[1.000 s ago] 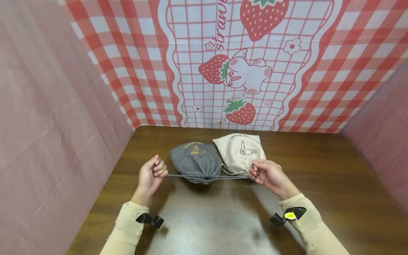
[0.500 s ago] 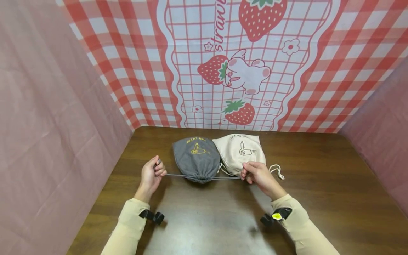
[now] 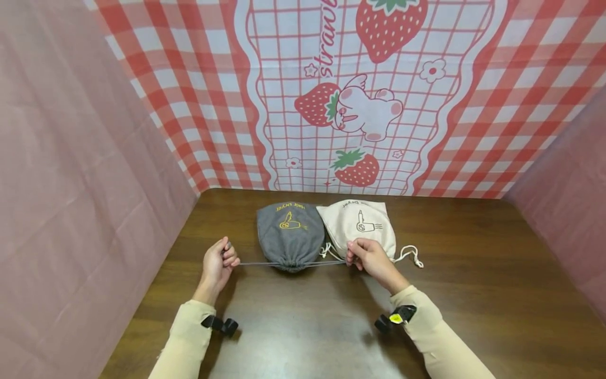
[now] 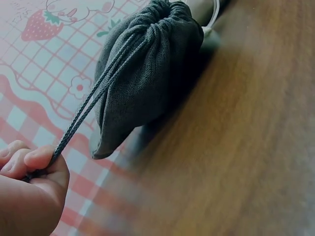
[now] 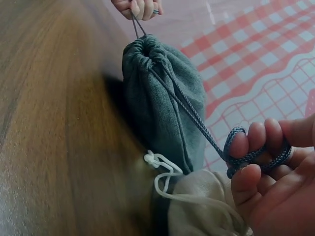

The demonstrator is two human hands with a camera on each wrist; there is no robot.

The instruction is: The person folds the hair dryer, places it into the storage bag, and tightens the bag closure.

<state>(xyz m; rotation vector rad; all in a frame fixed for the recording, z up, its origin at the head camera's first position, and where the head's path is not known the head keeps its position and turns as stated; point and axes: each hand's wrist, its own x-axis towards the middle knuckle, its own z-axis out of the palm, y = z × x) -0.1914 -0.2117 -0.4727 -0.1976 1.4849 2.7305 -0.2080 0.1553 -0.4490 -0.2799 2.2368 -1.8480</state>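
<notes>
A gray drawstring bag (image 3: pixel 292 237) with a yellow hair dryer print lies on the table, its gathered mouth toward me. My left hand (image 3: pixel 219 263) grips the gray cord on the left side; the left wrist view shows the doubled drawstring (image 4: pixel 88 105) running taut from the curled fingers to the bag. On the other side my right hand (image 3: pixel 371 260) holds the opposite cord end, looped around its fingers (image 5: pixel 256 140) in the right wrist view. The mouth is cinched nearly closed. Right beside it lies a cream drawstring bag (image 3: pixel 362 226) with a dark hair dryer print, partly behind my right hand.
White cords (image 3: pixel 409 253) of the cream bag trail on the brown wooden table (image 3: pixel 473 295). A red checked strawberry cloth (image 3: pixel 218 105) hangs behind the table's back edge. Pink cloth walls (image 3: pixel 71 184) stand at both sides.
My right hand has moved left, uncovering the cream bag's white cord. The gray bag has shifted slightly left and lies flatter, its print more visible. Both hands keep their grip on the cords.
</notes>
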